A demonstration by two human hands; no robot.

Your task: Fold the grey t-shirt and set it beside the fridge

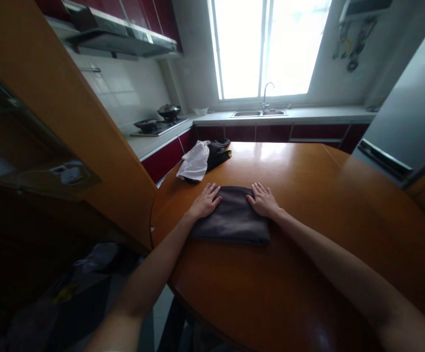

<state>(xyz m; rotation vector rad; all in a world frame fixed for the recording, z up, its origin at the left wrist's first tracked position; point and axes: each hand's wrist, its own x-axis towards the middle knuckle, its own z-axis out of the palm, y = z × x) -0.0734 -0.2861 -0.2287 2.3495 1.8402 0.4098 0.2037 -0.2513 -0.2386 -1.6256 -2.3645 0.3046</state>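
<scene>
A dark grey folded cloth, seemingly a garment [234, 220], lies flat on the wooden table [307, 195] in front of me. My left hand [205, 201] rests on its far left corner, palm down with the fingers stretched out. On the far right corner lies my right hand [262, 199], also flat with fingers apart. Neither hand grips anything. Folds hide what kind of garment it is. Beyond my left hand, a loose heap with a white cloth [194, 161] and a black cloth [217, 151] sits near the table's far left edge.
Behind the table runs a counter with a sink [259, 113] under the window. A stove [161, 126] with pans stands at the back left. A refrigerator [406, 107] is on the right. An orange wooden panel [98, 127] rises close on the left.
</scene>
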